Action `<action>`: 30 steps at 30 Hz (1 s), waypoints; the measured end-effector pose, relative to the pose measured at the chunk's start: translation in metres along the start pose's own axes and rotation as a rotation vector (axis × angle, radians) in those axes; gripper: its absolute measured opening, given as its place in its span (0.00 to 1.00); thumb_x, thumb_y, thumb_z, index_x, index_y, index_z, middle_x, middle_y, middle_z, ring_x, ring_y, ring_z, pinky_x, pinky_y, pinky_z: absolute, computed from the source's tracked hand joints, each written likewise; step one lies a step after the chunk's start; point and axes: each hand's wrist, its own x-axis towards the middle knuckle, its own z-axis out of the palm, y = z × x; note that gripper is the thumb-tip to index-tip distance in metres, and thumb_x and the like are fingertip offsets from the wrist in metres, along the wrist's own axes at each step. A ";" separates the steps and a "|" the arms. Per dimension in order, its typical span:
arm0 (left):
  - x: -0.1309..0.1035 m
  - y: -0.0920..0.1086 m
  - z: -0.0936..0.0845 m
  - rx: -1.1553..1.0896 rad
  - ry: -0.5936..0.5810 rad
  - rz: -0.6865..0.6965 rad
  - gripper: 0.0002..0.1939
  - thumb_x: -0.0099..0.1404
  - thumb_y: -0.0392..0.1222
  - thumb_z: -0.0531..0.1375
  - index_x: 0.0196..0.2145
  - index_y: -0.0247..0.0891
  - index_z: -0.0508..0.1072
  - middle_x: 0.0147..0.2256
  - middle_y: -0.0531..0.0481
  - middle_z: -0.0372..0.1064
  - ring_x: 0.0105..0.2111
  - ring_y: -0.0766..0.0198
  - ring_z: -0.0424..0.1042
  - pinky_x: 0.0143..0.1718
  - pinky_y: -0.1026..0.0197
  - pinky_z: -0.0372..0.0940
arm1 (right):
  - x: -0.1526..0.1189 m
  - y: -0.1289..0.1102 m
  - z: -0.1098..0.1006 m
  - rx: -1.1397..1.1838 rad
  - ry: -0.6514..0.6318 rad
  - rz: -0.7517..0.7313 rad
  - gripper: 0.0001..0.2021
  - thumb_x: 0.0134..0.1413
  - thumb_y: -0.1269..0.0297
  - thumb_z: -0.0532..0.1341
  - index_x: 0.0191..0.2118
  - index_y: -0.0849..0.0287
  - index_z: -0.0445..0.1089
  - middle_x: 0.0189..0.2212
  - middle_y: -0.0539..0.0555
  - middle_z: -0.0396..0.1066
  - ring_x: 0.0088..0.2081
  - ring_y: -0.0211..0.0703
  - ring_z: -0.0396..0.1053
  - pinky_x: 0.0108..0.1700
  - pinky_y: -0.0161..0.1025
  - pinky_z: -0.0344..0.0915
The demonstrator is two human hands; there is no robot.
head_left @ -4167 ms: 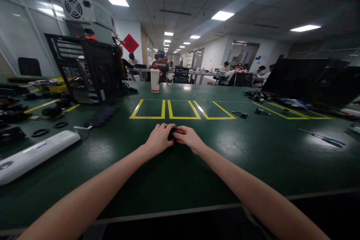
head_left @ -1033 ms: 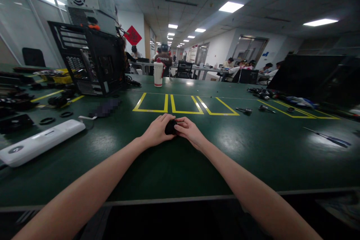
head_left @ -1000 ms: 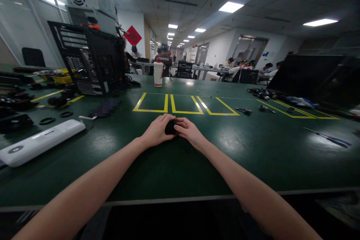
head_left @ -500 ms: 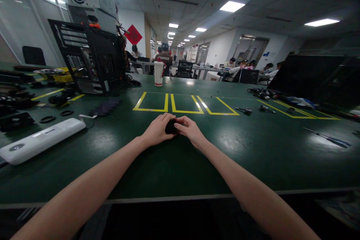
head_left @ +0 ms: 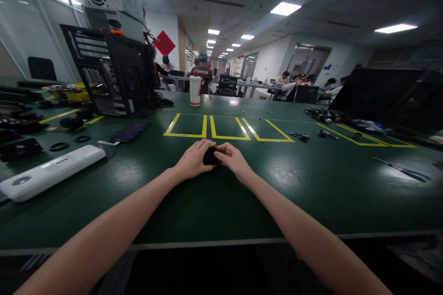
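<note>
Slippage possible toward green tabletop's (head_left: 214, 212) near edge if loosened: rounded black object (head_left: 209, 157), grasped by left hand (head_left: 191, 160) and right hand (head_left: 234, 161).

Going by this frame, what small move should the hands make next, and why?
Probably ease the right hand slightly aside while the left hand steadies the small black object: both hands are at it, the left wrapped around its side, and together they hide much of it from the camera.

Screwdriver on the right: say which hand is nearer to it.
Right: the right hand, on the black part, is left of the screwdriver; the left hand is farther left.
</note>
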 end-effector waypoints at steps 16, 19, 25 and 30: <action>-0.001 0.001 -0.001 0.014 -0.007 0.006 0.28 0.49 0.40 0.62 0.48 0.41 0.57 0.45 0.48 0.60 0.44 0.56 0.62 0.44 0.53 0.61 | -0.002 -0.003 -0.001 -0.036 -0.023 -0.005 0.12 0.42 0.64 0.62 0.36 0.57 0.64 0.37 0.51 0.66 0.42 0.40 0.64 0.45 0.42 0.61; 0.000 0.000 -0.001 0.016 -0.005 0.008 0.28 0.49 0.41 0.62 0.47 0.41 0.57 0.44 0.48 0.60 0.44 0.56 0.62 0.45 0.53 0.61 | 0.001 0.000 0.000 -0.042 0.015 -0.006 0.11 0.42 0.63 0.61 0.35 0.58 0.64 0.38 0.52 0.66 0.41 0.39 0.65 0.46 0.42 0.61; 0.000 0.000 -0.001 0.013 0.003 0.014 0.28 0.48 0.40 0.62 0.47 0.41 0.57 0.44 0.47 0.60 0.44 0.56 0.62 0.45 0.52 0.60 | 0.004 0.005 -0.001 -0.021 -0.004 -0.008 0.16 0.42 0.65 0.61 0.40 0.59 0.64 0.41 0.54 0.66 0.42 0.40 0.65 0.49 0.44 0.59; -0.001 0.000 -0.001 0.010 0.013 0.019 0.27 0.49 0.40 0.61 0.46 0.41 0.58 0.44 0.47 0.60 0.44 0.56 0.62 0.44 0.52 0.61 | -0.002 0.003 0.001 0.042 -0.040 -0.055 0.14 0.39 0.69 0.63 0.36 0.58 0.62 0.37 0.50 0.65 0.40 0.39 0.66 0.46 0.41 0.62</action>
